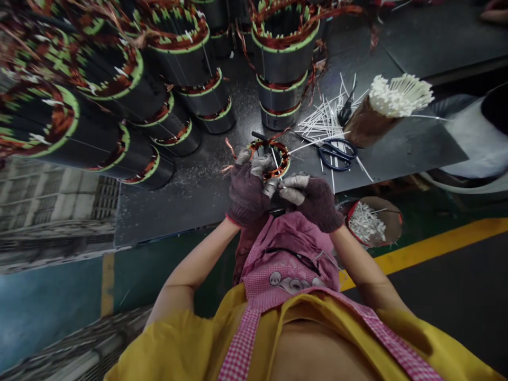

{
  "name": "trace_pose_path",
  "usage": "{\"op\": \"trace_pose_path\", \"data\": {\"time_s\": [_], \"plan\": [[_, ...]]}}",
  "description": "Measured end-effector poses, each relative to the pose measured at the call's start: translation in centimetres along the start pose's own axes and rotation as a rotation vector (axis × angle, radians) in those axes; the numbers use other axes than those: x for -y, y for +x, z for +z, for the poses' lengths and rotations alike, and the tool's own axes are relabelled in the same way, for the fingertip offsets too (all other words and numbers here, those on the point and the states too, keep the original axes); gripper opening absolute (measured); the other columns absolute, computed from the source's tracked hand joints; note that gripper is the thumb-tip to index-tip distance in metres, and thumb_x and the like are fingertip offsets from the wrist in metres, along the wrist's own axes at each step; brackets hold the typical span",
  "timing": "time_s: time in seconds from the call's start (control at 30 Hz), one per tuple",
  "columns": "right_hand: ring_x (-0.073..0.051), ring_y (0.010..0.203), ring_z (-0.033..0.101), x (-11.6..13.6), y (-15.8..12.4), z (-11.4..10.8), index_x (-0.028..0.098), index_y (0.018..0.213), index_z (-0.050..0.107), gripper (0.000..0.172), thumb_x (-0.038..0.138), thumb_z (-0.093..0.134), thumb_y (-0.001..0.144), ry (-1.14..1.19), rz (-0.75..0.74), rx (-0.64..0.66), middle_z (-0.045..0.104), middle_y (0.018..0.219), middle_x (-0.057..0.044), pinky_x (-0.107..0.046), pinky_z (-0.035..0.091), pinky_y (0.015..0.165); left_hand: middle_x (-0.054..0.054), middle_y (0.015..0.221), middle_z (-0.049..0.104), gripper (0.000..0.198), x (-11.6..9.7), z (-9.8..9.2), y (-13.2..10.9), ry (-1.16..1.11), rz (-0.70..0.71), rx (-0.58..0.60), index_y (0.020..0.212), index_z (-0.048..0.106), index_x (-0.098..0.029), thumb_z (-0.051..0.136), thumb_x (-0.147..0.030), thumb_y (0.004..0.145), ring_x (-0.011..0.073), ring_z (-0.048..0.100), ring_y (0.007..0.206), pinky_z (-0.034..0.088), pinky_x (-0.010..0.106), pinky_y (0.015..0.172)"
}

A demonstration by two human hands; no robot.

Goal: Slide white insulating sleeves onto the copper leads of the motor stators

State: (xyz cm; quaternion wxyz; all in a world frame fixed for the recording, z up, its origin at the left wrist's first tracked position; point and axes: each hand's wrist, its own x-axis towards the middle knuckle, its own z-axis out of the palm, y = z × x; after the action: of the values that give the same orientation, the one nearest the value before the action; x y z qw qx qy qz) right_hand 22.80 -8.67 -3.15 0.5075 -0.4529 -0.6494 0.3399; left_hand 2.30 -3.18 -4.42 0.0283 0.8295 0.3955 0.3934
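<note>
White plastic stick (275,165) sits in the copper-wound stator (282,157) over the counter (190,206), my left grip (249,193) clamping it, right grip (313,202) pinching the stick, plenty left in the bundle (399,95), can't count slots done

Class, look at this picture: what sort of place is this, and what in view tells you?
Probably a factory making electric motors: stacks of copper-wound motor cores on a metal workbench, white plastic strips beside scissors, and gloved hands working on one core.
</note>
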Motion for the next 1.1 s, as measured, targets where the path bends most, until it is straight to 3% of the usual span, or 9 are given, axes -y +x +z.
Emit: {"op": "trace_pose_path", "data": {"time_s": [0.1, 0.17, 0.23, 0.37, 0.63, 0.8, 0.97, 1.1], "plan": [[-0.025, 0.091, 0.083, 0.0, 0.8, -0.5, 0.027, 0.097, 0.088, 0.026, 0.049, 0.077, 0.102, -0.014, -0.046, 0.032, 0.089, 0.098, -0.006, -0.041, 0.067, 0.088, 0.014, 0.141, 0.079, 0.042, -0.2, 0.8, -0.1, -0.028, -0.099, -0.050, 0.137, 0.067, -0.022, 0.073, -0.040, 0.099, 0.0373, 0.066, 0.148, 0.046, 0.064, 0.133], [-0.025, 0.095, 0.083, 0.0, 0.7, -0.9, 0.027, 0.100, 0.088, 0.027, 0.049, 0.074, 0.104, 0.004, -0.064, 0.040, 0.090, 0.102, -0.006, -0.042, 0.067, 0.092, 0.014, 0.139, 0.080, 0.043, -0.4, 1.4, 0.0, -0.076, -0.162, -0.122, 0.138, 0.067, -0.020, 0.073, -0.036, 0.098, 0.0366, 0.064, 0.150, 0.051, 0.062, 0.130], [-0.025, 0.094, 0.082, -0.1, 0.7, -1.1, 0.028, 0.100, 0.088, 0.027, 0.050, 0.074, 0.103, 0.008, -0.038, 0.027, 0.089, 0.101, -0.006, -0.043, 0.068, 0.091, 0.012, 0.130, 0.083, 0.033, -0.5, 1.8, 0.3, -0.115, -0.175, -0.138, 0.129, 0.070, -0.022, 0.073, -0.033, 0.099, 0.0342, 0.070, 0.143, 0.051, 0.061, 0.130], [-0.025, 0.090, 0.080, -0.2, 1.1, -0.8, 0.027, 0.093, 0.086, 0.025, 0.050, 0.079, 0.098, 0.007, 0.026, -0.037, 0.087, 0.095, -0.004, -0.041, 0.066, 0.086, 0.004, 0.111, 0.086, 0.005, -0.6, 1.9, 0.9, -0.118, -0.141, -0.061, 0.106, 0.072, -0.027, 0.071, -0.031, 0.102, 0.0278, 0.081, 0.119, 0.043, 0.064, 0.136], [-0.024, 0.088, 0.075, -0.2, 1.6, -0.6, 0.027, 0.083, 0.084, 0.032, 0.056, 0.081, 0.095, -0.036, -0.007, -0.065, 0.083, 0.089, -0.004, -0.042, 0.063, 0.084, 0.000, 0.105, 0.088, 0.017, -0.8, 1.5, 1.2, -0.196, -0.072, -0.149, 0.094, 0.073, -0.028, 0.067, -0.038, 0.107, 0.0229, 0.084, 0.106, 0.045, 0.066, 0.135], [-0.021, 0.072, 0.071, -0.9, 2.0, -0.4, 0.024, 0.083, 0.086, 0.028, 0.048, 0.079, 0.095, -0.175, 0.151, -0.060, 0.081, 0.077, -0.003, -0.036, 0.058, 0.072, 0.001, 0.106, 0.088, 0.016, -0.4, 1.2, 1.4, -0.188, -0.074, -0.053, 0.091, 0.072, -0.028, 0.070, -0.036, 0.104, 0.0235, 0.084, 0.107, 0.041, 0.066, 0.138], [-0.024, 0.081, 0.075, -0.5, 1.6, -0.7, 0.026, 0.080, 0.084, 0.034, 0.057, 0.079, 0.094, -0.019, 0.014, -0.040, 0.084, 0.084, -0.003, -0.039, 0.062, 0.077, 0.002, 0.105, 0.088, 0.016, -0.4, 1.2, 1.3, -0.159, -0.059, -0.071, 0.093, 0.072, -0.028, 0.067, -0.037, 0.105, 0.0235, 0.084, 0.107, 0.044, 0.067, 0.136], [-0.024, 0.080, 0.074, -0.7, 1.9, -0.4, 0.027, 0.081, 0.083, 0.033, 0.056, 0.078, 0.096, -0.109, 0.055, -0.051, 0.083, 0.081, -0.003, -0.040, 0.061, 0.078, 0.003, 0.107, 0.088, 0.017, -0.4, 0.9, 1.3, -0.149, -0.062, -0.024, 0.092, 0.072, -0.027, 0.066, -0.034, 0.106, 0.0242, 0.084, 0.110, 0.045, 0.067, 0.135]]}}
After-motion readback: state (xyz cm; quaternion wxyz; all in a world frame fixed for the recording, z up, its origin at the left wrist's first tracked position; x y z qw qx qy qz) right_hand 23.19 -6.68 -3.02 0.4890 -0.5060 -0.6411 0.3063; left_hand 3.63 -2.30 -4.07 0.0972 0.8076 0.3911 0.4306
